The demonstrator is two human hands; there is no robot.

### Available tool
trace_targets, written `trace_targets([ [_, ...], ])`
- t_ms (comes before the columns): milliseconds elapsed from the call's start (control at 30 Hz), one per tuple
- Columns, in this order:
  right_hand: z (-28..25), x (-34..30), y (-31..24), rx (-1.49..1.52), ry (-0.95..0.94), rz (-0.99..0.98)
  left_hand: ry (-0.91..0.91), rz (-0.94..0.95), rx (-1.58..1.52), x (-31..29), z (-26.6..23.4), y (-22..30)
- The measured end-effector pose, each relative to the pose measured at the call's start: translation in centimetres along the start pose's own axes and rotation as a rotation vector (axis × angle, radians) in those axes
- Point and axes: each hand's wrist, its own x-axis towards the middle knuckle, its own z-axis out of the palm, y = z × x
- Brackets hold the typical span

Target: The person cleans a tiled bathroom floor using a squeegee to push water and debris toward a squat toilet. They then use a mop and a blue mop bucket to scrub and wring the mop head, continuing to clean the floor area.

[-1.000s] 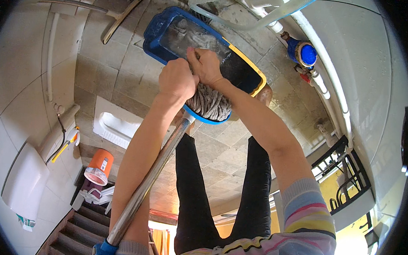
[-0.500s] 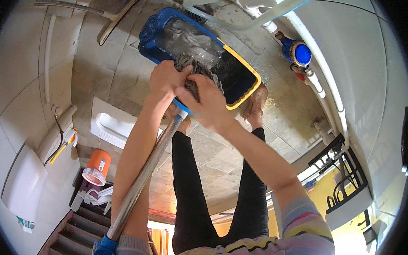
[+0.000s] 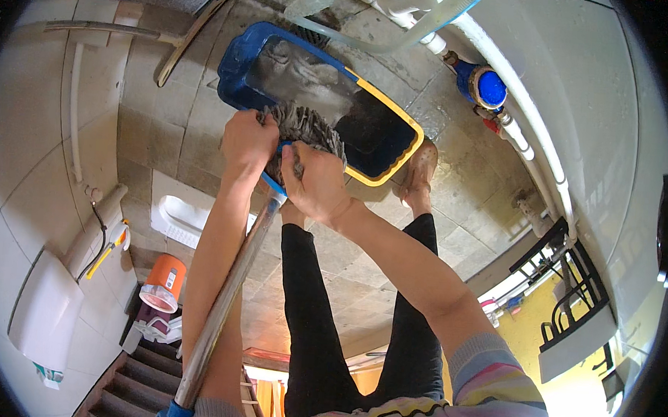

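Note:
A grey stringy mop head hangs at the near edge of a blue and yellow rectangular bucket holding murky, greyish water. My left hand is closed around the left end of the mop's strands and blue frame. Closed on the strands' near side is my right hand, its thumb pressed against the blue frame. The metal mop handle slants from the frame down along my left forearm. The strands partly hide my fingertips.
White pipes with a blue water meter run along the right wall. A floor squeegee lies at upper left. A squat toilet is set in the floor at left, near an orange bucket. My bare foot stands beside the bucket.
My hands have moved slightly left and nearer to me with the mop head. More strands now show above the hands, and the handle has shifted left.

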Motion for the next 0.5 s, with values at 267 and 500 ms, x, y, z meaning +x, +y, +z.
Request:
trace_targets([
  [267, -0.1, 0.3, 0.3, -0.029, -0.077, 0.091, 0.007, -0.053, -0.011, -0.4, -0.4, 1.0],
  [500, -4.8, 1.9, 4.3, 0.601, -0.051, 0.420, 0.062, 0.010, 0.017, -1.5, -2.4, 1.1],
])
